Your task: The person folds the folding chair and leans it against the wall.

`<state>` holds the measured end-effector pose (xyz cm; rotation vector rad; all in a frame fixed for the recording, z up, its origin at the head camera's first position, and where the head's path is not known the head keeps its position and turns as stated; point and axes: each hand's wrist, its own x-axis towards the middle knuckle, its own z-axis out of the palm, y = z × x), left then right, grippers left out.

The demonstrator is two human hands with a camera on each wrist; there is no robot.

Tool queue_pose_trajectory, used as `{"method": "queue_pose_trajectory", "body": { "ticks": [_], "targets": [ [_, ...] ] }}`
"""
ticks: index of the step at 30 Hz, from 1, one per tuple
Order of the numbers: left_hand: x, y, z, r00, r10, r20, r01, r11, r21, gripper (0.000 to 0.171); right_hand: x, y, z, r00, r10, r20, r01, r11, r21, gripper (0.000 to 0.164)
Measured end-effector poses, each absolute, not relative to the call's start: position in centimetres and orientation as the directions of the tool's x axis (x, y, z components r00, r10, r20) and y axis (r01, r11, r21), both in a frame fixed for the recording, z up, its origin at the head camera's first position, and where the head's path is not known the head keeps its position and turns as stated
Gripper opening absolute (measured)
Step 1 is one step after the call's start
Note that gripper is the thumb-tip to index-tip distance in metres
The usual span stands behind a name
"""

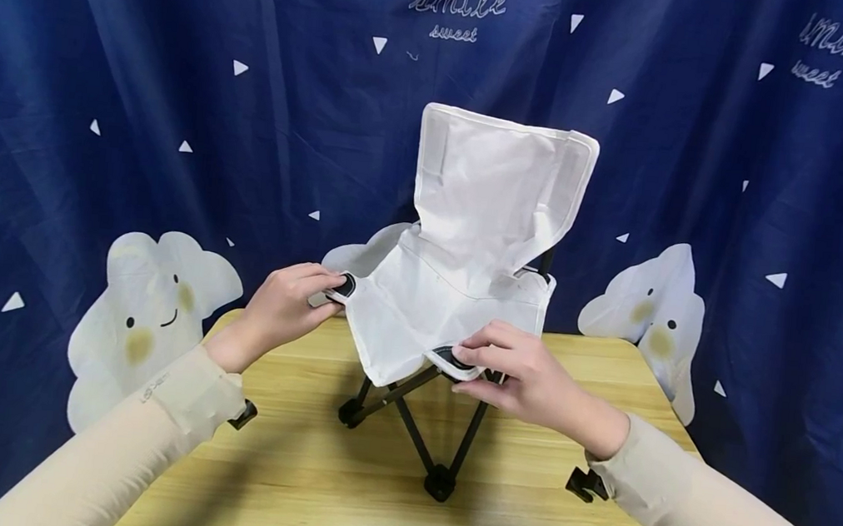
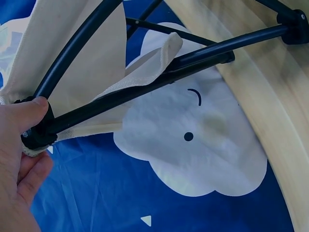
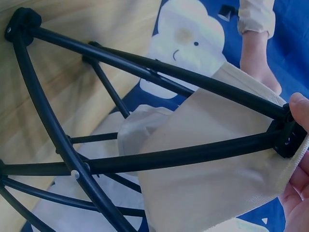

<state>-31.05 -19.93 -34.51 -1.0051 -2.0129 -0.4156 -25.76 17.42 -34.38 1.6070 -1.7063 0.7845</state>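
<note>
A small folding chair with a white fabric seat (image 1: 418,296), white backrest (image 1: 499,186) and black tube legs (image 1: 417,434) stands on the table, its front facing me. My left hand (image 1: 286,305) pinches the seat's left front corner, fingers over the black patch and thumb below. At the other front corner, my right hand (image 1: 521,372) grips the fabric and its black patch in the same manner. From below, the left wrist view shows the thumb against a black plastic joint (image 2: 41,128) where two tubes meet. A similar joint (image 3: 287,133) lies by the right hand's thumb.
The light wooden table (image 1: 282,485) extends under the chair and in front of it. Behind hangs a dark blue curtain (image 1: 313,120) with white triangles and smiling clouds. Small black clips (image 1: 586,484) stick out from under both beige sleeves.
</note>
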Motion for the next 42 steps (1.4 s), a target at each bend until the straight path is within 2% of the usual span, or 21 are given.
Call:
{"method": "queue_pose_trajectory", "body": {
  "ticks": [10,20,42],
  "targets": [
    [-31.1,-19.5,-34.1,-0.344,0.494,0.798,0.771,0.634,-0.060,0.037,-26.3,17.4,-34.2,-0.055,-0.594,0.802,-0.996,0.093,0.001,0.032],
    [-31.0,-19.1,-34.0,-0.342,0.490,0.802,0.772,0.633,-0.058,0.036,-26.5,17.4,-34.1,-0.038,-0.585,0.810,-0.996,0.087,0.017,0.031],
    [-30.7,-18.6,-33.8,-0.336,0.491,0.804,0.772,0.633,-0.064,0.037,-26.3,17.4,-34.0,-0.055,-0.580,0.813,-0.995,0.099,0.003,0.032]
  ]
}}
